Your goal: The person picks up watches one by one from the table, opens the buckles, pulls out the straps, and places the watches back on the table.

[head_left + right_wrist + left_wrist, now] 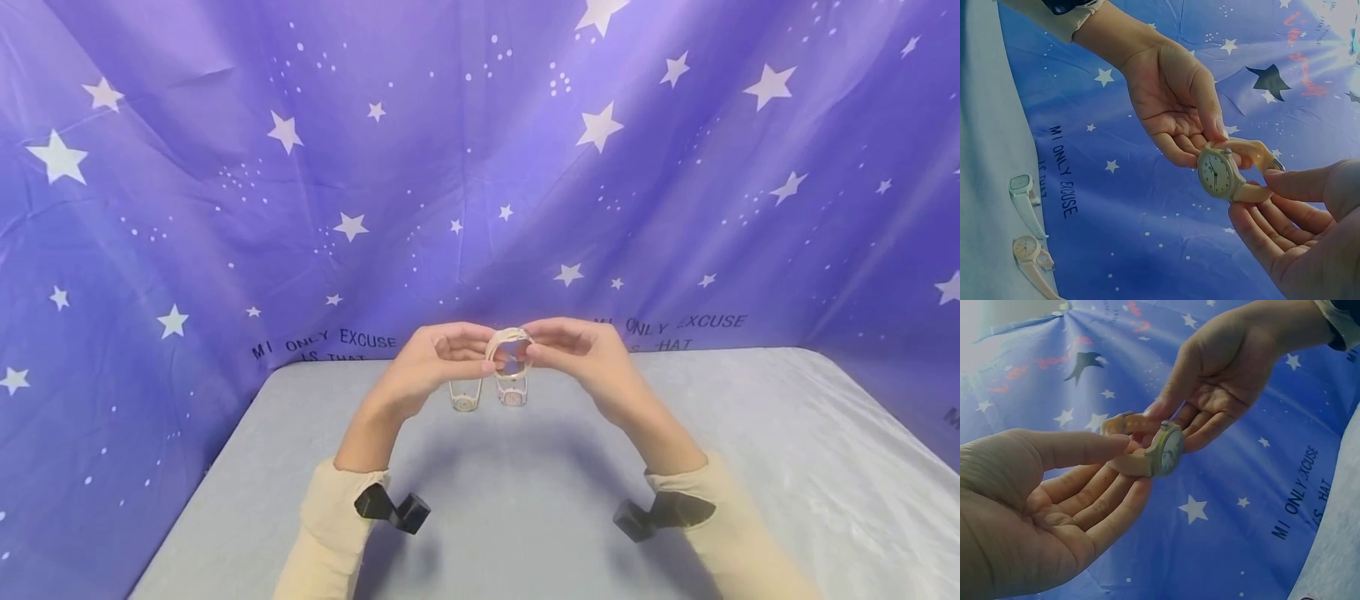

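Note:
Between my two hands, above the table, is a wristwatch (pixel 492 343) with a cream strap curved into a loop. Its round pale dial (pixel 1216 173) with dark hands faces away from me and shows in both wrist views. My left hand (pixel 435 362) pinches the strap on one side between thumb and fingers. From the other side, the right hand (pixel 583 354) pinches the strap near its buckle end (pixel 1272 164). Lower, on the table beyond the held watch, lie a watch with a squarish greenish dial (pixel 1021 182) and a pinkish round-dialled watch (pixel 1025 249).
The table (pixel 517 525) has a pale grey-blue cloth cover. A purple-blue curtain (pixel 465 167) with white stars and lettering hangs right behind its far edge. Black wrist mounts (pixel 393 508) stick out from both cream sleeves.

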Demonstrator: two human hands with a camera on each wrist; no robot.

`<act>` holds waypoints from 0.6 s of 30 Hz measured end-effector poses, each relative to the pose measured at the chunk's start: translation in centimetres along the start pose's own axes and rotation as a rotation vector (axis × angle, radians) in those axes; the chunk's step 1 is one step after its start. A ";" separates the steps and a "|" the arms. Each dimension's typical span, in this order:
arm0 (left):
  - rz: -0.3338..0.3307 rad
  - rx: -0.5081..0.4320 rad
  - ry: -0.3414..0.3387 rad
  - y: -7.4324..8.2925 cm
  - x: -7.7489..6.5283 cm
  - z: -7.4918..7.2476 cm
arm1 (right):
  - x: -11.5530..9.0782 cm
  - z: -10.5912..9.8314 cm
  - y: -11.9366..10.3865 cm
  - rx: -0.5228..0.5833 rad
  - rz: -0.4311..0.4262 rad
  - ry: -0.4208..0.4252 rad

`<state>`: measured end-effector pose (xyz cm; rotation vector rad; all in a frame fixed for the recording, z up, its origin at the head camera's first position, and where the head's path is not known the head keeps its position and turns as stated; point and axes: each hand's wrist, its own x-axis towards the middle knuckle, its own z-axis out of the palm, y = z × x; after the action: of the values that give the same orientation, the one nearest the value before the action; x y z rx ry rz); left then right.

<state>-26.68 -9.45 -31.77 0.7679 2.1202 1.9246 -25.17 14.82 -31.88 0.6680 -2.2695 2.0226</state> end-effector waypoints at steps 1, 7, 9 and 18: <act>-0.002 -0.003 -0.008 0.1 -0.1 -0.1 | 0.0 0.0 0.0 0.001 -0.005 -0.005; -0.014 0.000 -0.025 0.5 -0.4 -0.4 | -0.1 0.0 -0.4 -0.012 0.015 -0.018; -0.011 0.007 -0.020 0.6 -0.5 -0.2 | -0.1 0.1 -0.3 -0.020 0.024 -0.021; 0.056 0.069 0.016 0.5 -0.2 0.4 | -0.2 -0.1 -0.3 -0.055 0.037 -0.058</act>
<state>-26.20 -9.20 -31.37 0.8366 2.2080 1.8992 -24.93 14.90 -31.65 0.6948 -2.3778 1.9732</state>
